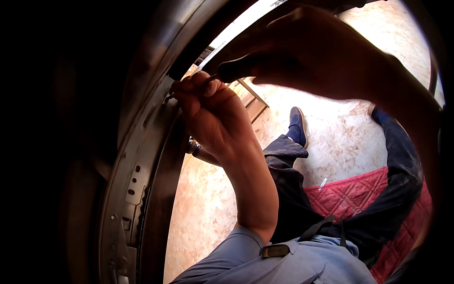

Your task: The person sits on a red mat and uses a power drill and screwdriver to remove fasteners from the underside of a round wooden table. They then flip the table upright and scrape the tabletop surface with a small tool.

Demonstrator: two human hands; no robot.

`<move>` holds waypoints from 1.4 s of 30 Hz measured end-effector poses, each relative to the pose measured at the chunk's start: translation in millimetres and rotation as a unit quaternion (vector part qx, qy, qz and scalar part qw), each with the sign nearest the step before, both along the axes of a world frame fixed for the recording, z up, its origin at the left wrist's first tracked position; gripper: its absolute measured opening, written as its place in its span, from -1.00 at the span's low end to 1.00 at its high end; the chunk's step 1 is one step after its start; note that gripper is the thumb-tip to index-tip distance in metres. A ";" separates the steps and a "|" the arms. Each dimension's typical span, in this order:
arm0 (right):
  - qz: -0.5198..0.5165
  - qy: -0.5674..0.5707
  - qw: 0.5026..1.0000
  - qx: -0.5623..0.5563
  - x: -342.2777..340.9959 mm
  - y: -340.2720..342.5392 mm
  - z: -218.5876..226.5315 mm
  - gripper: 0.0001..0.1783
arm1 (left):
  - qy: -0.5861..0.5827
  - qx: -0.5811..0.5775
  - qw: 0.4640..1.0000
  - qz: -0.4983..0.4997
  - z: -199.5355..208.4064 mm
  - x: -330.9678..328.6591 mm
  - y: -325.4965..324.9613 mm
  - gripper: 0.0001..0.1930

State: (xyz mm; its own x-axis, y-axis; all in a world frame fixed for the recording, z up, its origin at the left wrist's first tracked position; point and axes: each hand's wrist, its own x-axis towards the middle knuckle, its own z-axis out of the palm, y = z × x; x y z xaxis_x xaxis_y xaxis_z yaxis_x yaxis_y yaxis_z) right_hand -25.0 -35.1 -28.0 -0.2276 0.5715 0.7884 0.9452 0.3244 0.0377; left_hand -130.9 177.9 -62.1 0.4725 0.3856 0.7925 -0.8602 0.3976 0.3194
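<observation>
My left hand (203, 102) is raised to a long metal rail (135, 180) with holes and slots in it. Its fingers are curled and pinched together at the rail's edge, around the thin shaft of what looks like a screwdriver (235, 68). From the right, my right hand (307, 52) reaches across in deep shadow, closed at the tool's dark, rounded handle end. Where the tip meets the rail is hidden behind my left fingers.
A dark panel edge (163, 208) runs beside the rail. Below are my legs in dark trousers (288, 165), a red quilted mat (350, 189) and a small white piece (323, 184). A wooden frame (255, 106) stands on the pale floor (198, 203) beyond my left forearm.
</observation>
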 end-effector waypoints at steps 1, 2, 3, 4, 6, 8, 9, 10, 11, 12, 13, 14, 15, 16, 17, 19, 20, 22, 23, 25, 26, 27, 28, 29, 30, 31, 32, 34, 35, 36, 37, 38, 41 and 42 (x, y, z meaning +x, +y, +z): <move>-0.034 -0.068 0.995 0.060 -1.5 0.0 -6.3 -0.69 | 0.002 0.014 0.999 -0.041 -1.8 1.8 1.4 -0.88; -0.073 -0.137 0.980 0.127 0.4 2.1 -10.0 -0.71 | 0.004 0.029 0.996 -0.081 -3.5 2.4 3.9 -0.86; -0.110 -0.196 0.954 0.198 0.0 6.7 -14.0 -0.74 | -0.004 0.034 0.994 -0.109 -4.3 6.5 2.5 -0.84; -0.096 -0.212 0.945 0.230 -3.7 6.6 -6.8 -0.74 | -0.011 0.039 0.990 -0.133 -3.3 8.5 1.2 -0.82; -0.095 -0.209 0.943 0.240 -2.5 4.2 -5.6 -0.76 | -0.016 0.020 0.990 -0.140 -2.7 11.9 -10.4 -0.80; -0.075 -0.193 0.947 0.246 10.6 3.4 -9.7 -0.77 | 0.043 0.006 0.987 -0.154 -7.9 0.7 -16.6 -0.78; -0.072 -0.150 0.964 0.209 10.3 3.3 -12.0 -0.76 | 0.106 0.038 0.990 -0.081 -19.4 -2.2 -1.1 -0.74; -0.074 -0.108 0.977 0.168 7.4 3.3 -11.9 -0.74 | 0.145 0.052 0.987 -0.047 -29.5 -12.4 2.0 -0.72; -0.071 -0.060 0.987 0.133 7.0 8.1 -15.7 -0.73 | 0.184 0.063 0.981 -0.005 -41.7 -25.5 12.8 -0.69; -0.018 0.036 0.998 0.041 -2.9 -0.8 -7.5 -0.71 | 0.185 0.084 0.975 0.086 -45.1 -42.4 30.4 -0.65; -0.112 0.074 0.989 -0.068 -33.3 -41.9 19.6 -0.68 | 0.185 0.058 0.971 0.137 -54.2 -15.4 9.1 -0.62; -0.036 0.155 0.981 -0.112 -26.8 -18.7 9.8 -0.65 | 0.198 0.073 0.921 0.326 -50.7 -47.5 29.3 -0.61; -0.037 0.208 0.962 -0.173 -43.2 -20.2 21.4 -0.61 | 0.180 0.065 0.875 0.445 -42.6 -56.9 31.4 -0.60; -0.031 0.209 0.955 -0.206 -41.1 -22.4 29.4 -0.60 | 0.156 0.084 0.853 0.490 -37.9 -52.6 24.4 -0.62; -0.036 0.213 0.948 -0.233 -43.2 -21.6 31.4 -0.63 | 0.129 0.075 0.856 0.495 -39.3 -48.5 30.8 -0.64; -0.032 0.217 0.947 -0.235 -39.2 -12.0 30.1 -0.67 | 0.078 0.066 0.846 0.523 -43.6 -47.5 53.2 -0.67; -0.008 0.217 0.950 -0.224 -34.2 1.4 25.7 -0.70 | 0.044 0.090 0.838 0.536 -39.8 -49.7 47.7 -0.74; -0.042 0.117 0.987 -0.106 -29.3 -3.6 12.4 -0.74 | 0.088 0.149 0.845 0.506 -34.1 -65.3 66.8 -0.57; -0.117 0.034 0.991 -0.050 -27.9 -3.5 7.2 -0.77 | 0.084 0.178 0.849 0.490 -32.5 -65.8 67.0 -0.55; -0.288 -0.122 0.947 0.069 -18.2 -0.3 2.7 -0.83 | 0.053 0.229 0.854 0.464 -30.1 -61.0 65.9 -0.57; -0.296 -0.192 0.925 0.143 -16.3 1.9 -8.8 -0.83 | 0.027 0.252 0.854 0.454 -29.2 -57.6 57.9 -0.61; -0.299 -0.223 0.912 0.169 -12.7 5.3 -17.0 -0.83 | 0.017 0.302 0.852 0.428 -27.8 -57.3 54.6 -0.58; -0.302 -0.248 0.898 0.205 -10.1 1.8 -22.9 -0.82 | 0.006 0.349 0.846 0.404 -24.0 -58.6 53.6 -0.54; -0.302 -0.235 0.903 0.196 -8.4 1.6 -27.6 -0.82 | -0.005 0.394 0.837 0.379 -21.3 -60.8 54.8 -0.51; -0.301 -0.221 0.909 0.186 -8.0 1.7 -31.4 -0.81 | 0.008 0.430 0.815 0.388 -20.0 -64.2 58.2 -0.48; -0.266 -0.176 0.935 0.155 -5.9 3.6 -30.2 -0.81 | 0.022 0.432 0.814 0.388 -18.8 -65.3 57.7 -0.47; -0.228 -0.126 0.957 0.126 -3.8 5.6 -29.4 -0.81 | 0.037 0.433 0.813 0.388 -17.1 -67.3 56.6 -0.47; -0.163 -0.031 0.985 0.056 -6.4 -1.5 -23.5 -0.80 | 0.067 0.443 0.800 0.400 -21.9 -71.9 55.1 -0.45; -0.143 0.023 0.989 -0.003 -8.8 -14.1 -15.2 -0.79 | 0.063 0.424 0.824 0.371 -25.8 -64.8 50.7 -0.44; -0.131 0.081 0.985 -0.074 -8.8 -25.0 -1.8 -0.79 | 0.058 0.404 0.848 0.338 -28.3 -55.9 43.4 -0.43; -0.086 0.157 0.974 -0.138 -7.1 -17.0 9.0 -0.78 | 0.055 0.408 0.847 0.336 -21.7 -61.4 48.7 -0.41; -0.053 0.195 0.963 -0.176 -2.7 -6.5 11.6 -0.78 | 0.065 0.408 0.846 0.336 -23.0 -75.2 50.4 -0.39; -0.054 0.249 0.938 -0.236 -0.9 -0.4 13.2 -0.76 | 0.090 0.394 0.834 0.375 -26.5 -86.2 55.6 -0.36; -0.071 0.235 0.942 -0.227 -2.8 -1.9 12.8 -0.75 | 0.096 0.395 0.831 0.381 -26.1 -88.2 56.8 -0.35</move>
State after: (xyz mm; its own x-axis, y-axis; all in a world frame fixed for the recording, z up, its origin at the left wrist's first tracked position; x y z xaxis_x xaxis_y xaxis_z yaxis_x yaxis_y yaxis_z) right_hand -27.8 -37.0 -15.1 0.1894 0.8730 0.4495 0.8576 0.0758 -0.5087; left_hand -219.1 234.6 -88.2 0.4766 0.0270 0.8787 -0.6690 -0.6373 0.3824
